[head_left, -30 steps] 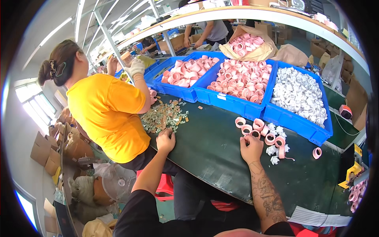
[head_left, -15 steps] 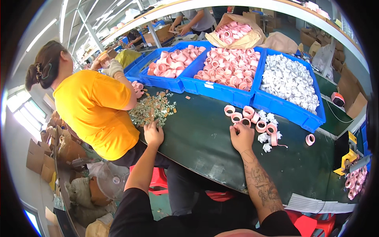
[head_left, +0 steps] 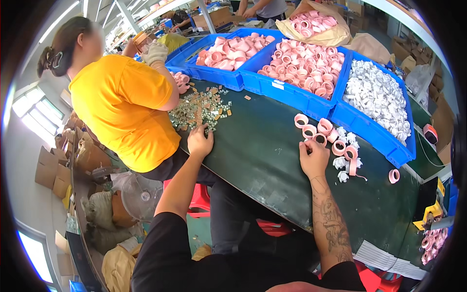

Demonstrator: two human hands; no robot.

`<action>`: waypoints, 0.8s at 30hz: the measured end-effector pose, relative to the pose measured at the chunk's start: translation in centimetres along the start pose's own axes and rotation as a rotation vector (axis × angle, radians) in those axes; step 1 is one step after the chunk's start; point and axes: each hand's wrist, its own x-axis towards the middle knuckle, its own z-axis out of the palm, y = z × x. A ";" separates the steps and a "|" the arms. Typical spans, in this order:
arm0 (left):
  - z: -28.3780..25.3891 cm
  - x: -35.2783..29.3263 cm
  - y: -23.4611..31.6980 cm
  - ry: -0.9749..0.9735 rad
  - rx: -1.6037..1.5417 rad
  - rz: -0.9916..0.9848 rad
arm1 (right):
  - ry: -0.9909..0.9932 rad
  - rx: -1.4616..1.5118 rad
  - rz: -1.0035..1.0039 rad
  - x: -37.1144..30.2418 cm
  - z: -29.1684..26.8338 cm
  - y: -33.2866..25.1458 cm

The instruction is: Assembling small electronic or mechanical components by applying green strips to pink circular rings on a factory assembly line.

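My left hand [head_left: 200, 141] rests on the dark green tabletop, fingers apart and touching the near edge of a pile of small silvery and orange-brown pieces [head_left: 199, 108]. Over to the right, my right hand [head_left: 314, 158] is closed with its fingers curled. Its fingertips lie against the near side of a group of pink rings [head_left: 325, 126]; whatever they may hold is hidden. White crumpled-looking small parts [head_left: 343, 176] are mixed among those rings. One ring has a thin pink strip trailing from it. A single pink ring [head_left: 394, 176] lies apart farther right.
Blue bins [head_left: 272, 92] line the far side, holding pink rings and white parts. Behind them stands an open brown sack [head_left: 314, 24] of rings. A co-worker in an orange shirt [head_left: 121, 107] works at the left. A yellow-and-black device [head_left: 430, 209] stands at the right edge.
The whole view has shifted, so the table and bins appear farther up and right. Both hands keep nearly the same places beside the pile and the rings.
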 end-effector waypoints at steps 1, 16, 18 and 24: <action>-0.2 0.1 0.0 -0.001 -0.003 0.006 | 0.010 0.009 -0.006 0.0 0.0 -0.1; -0.2 -0.3 -0.1 0.162 -0.012 0.123 | 0.014 0.030 0.001 -0.1 -0.2 -0.5; 0.0 -0.1 0.1 0.146 0.007 0.123 | 0.016 0.022 -0.003 -0.2 -0.2 -0.3; 0.1 -0.1 -0.5 0.070 0.100 0.088 | 0.018 -0.001 -0.033 -0.1 -0.2 -0.5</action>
